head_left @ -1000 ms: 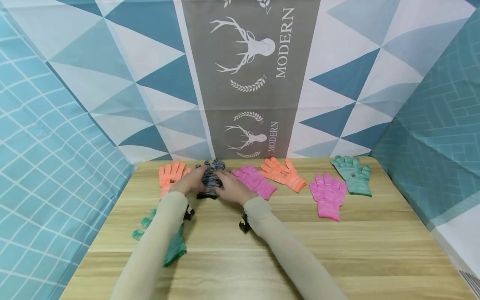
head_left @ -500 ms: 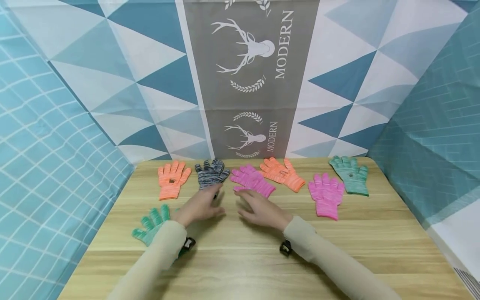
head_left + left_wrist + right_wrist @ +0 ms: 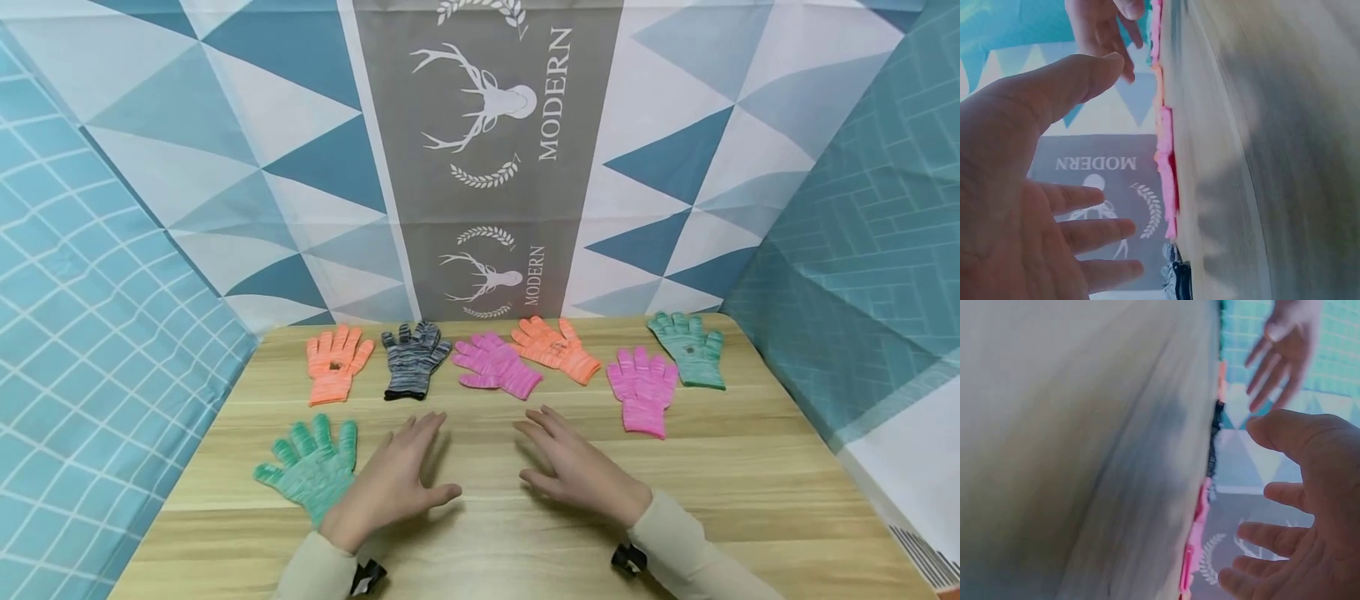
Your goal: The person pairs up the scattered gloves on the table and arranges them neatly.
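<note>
My left hand (image 3: 393,479) hovers over the table with straight fingers and thumb spread, holding nothing. It overlaps the cuff side of a green knit glove (image 3: 311,471) in the head view. My right hand (image 3: 581,471) hangs to its right, fingers extended and likewise holding nothing. Beyond them, a grey-black knit glove (image 3: 415,362) lies flat, fingers pointing to the back. Beside it lies a pink glove (image 3: 498,367), tilted with its cuff toward the right front. In the left wrist view the thumb (image 3: 1085,78) and fingers stand apart, the palm bare.
Along the back of the wooden table (image 3: 525,533) lie an orange glove (image 3: 332,367) at left and another orange glove (image 3: 558,350) touching the pink one. A second pink glove (image 3: 642,392) and a green glove (image 3: 690,350) lie at right. A patterned cloth (image 3: 480,167) rises behind.
Both hands have let go of the grey-black glove and drawn back toward me, moving apart. That glove now lies uncovered, and more of the left green glove shows.
</note>
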`<state>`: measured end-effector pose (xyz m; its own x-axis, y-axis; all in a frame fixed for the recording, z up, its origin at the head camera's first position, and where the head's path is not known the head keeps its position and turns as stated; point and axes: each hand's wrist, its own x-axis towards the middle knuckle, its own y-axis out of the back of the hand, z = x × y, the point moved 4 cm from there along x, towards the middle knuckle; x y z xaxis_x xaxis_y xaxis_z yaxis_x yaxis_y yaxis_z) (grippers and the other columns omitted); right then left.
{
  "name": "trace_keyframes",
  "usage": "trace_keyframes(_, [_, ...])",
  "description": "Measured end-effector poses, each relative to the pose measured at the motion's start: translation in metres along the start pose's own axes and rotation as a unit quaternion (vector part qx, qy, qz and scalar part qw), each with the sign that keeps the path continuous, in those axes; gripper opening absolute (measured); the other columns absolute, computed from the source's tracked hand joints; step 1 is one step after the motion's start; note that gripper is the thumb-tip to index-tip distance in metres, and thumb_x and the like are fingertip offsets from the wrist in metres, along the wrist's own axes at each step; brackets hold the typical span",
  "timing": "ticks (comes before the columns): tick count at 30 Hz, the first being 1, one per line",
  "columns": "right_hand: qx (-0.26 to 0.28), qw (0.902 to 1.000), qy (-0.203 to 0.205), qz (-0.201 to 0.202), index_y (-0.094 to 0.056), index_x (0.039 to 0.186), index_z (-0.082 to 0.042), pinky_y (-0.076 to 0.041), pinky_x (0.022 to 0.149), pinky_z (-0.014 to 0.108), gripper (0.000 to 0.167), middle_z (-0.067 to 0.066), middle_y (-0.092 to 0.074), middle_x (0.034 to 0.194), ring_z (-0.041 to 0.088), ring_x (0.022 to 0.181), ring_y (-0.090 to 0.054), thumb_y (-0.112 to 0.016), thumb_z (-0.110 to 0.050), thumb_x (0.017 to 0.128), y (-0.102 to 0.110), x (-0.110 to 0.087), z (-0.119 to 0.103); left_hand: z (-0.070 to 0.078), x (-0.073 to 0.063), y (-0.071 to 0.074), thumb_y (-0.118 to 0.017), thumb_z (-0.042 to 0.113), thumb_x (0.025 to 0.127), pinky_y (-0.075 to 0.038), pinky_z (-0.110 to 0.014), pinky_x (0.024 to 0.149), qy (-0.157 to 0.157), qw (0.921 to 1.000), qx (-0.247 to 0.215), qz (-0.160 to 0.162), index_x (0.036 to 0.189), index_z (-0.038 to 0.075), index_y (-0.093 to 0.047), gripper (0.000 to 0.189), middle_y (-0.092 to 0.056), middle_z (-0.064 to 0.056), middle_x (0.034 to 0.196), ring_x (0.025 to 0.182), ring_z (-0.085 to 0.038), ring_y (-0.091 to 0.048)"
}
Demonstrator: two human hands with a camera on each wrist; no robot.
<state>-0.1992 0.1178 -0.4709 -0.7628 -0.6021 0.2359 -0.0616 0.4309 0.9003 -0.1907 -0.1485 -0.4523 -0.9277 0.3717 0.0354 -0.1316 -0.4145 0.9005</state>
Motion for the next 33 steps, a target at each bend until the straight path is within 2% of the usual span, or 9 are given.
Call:
trace_keyframes(6, [0.042,0.9967,-0.068,0.014,-0.047,0.153,-0.012,-0.043,0.111,0.060,0.069,0.019,-0.042,0.159,0.047,0.149,-0.035,-0.074,-0.037,0.095,0.011,-0.016,-0.004,0.001,-0.021,0.006,-0.085,0.055,0.077,-0.030,-0.076,0.112,0.022,0.9993,0.002,0.031,0.159,0.011,-0.038,0.104,-0.044,-0.019,0.159,0.145,-0.052,-0.038])
trace_keyframes(11, [0.041,0.9909,-0.116,0.054,-0.049,0.152,-0.014,-0.046,0.108,0.060,0.070,0.017,-0.044,0.158,0.044,0.148,-0.038,-0.077,-0.038,0.092,0.022,-0.024,0.001,-0.001,-0.037,0.010,-0.086,0.053,0.077,-0.030,-0.079,0.109,0.031,0.9974,-0.011,0.064,0.157,0.011,-0.040,0.102,-0.047,-0.018,0.158,0.143,-0.053,-0.040])
trace_keyframes(14, [0.044,0.9864,-0.136,0.082,-0.050,0.151,-0.013,-0.046,0.107,0.062,0.069,0.018,-0.046,0.157,0.045,0.146,-0.041,-0.078,-0.037,0.092,0.028,-0.028,0.005,-0.003,-0.044,0.014,-0.087,0.050,0.077,-0.030,-0.077,0.110,0.034,0.9955,-0.031,0.083,0.157,0.011,-0.039,0.101,-0.047,-0.016,0.158,0.143,-0.054,-0.040])
trace_keyframes(19, [0.063,0.9805,-0.153,0.106,-0.051,0.150,-0.010,-0.046,0.107,0.064,0.067,0.022,-0.047,0.155,0.047,0.144,-0.043,-0.078,-0.033,0.093,0.036,-0.035,0.008,-0.008,-0.056,0.021,-0.087,0.049,0.078,-0.038,-0.071,0.110,0.050,0.9904,-0.059,0.114,0.156,0.012,-0.041,0.098,-0.048,-0.016,0.156,0.143,-0.052,-0.041])
trace_keyframes(22, [0.067,0.9775,-0.161,0.118,-0.050,0.150,-0.009,-0.046,0.106,0.064,0.068,0.022,-0.046,0.155,0.045,0.143,-0.044,-0.078,-0.032,0.093,0.042,-0.038,0.009,-0.011,-0.062,0.023,-0.085,0.053,0.079,-0.038,-0.072,0.109,0.065,0.9890,-0.066,0.115,0.156,0.012,-0.040,0.098,-0.048,-0.016,0.156,0.144,-0.053,-0.039])
trace_keyframes(28, [0.063,0.9722,-0.173,0.144,-0.046,0.152,-0.005,-0.042,0.109,0.065,0.071,0.024,-0.044,0.155,0.045,0.144,-0.042,-0.078,-0.029,0.093,0.052,-0.040,0.019,-0.021,-0.074,0.029,-0.080,0.061,0.082,-0.034,-0.077,0.107,0.100,0.9885,-0.060,0.097,0.158,0.013,-0.036,0.101,-0.043,-0.021,0.159,0.145,-0.058,-0.031])
trace_keyframes(33, [0.066,0.9661,-0.176,0.177,-0.046,0.150,-0.001,-0.040,0.112,0.065,0.072,0.024,-0.046,0.154,0.045,0.143,-0.042,-0.079,-0.026,0.092,0.060,-0.041,0.025,-0.026,-0.083,0.032,-0.078,0.064,0.082,-0.033,-0.079,0.106,0.111,0.9881,-0.043,0.097,0.159,0.011,-0.034,0.103,-0.041,-0.022,0.160,0.144,-0.061,-0.031])
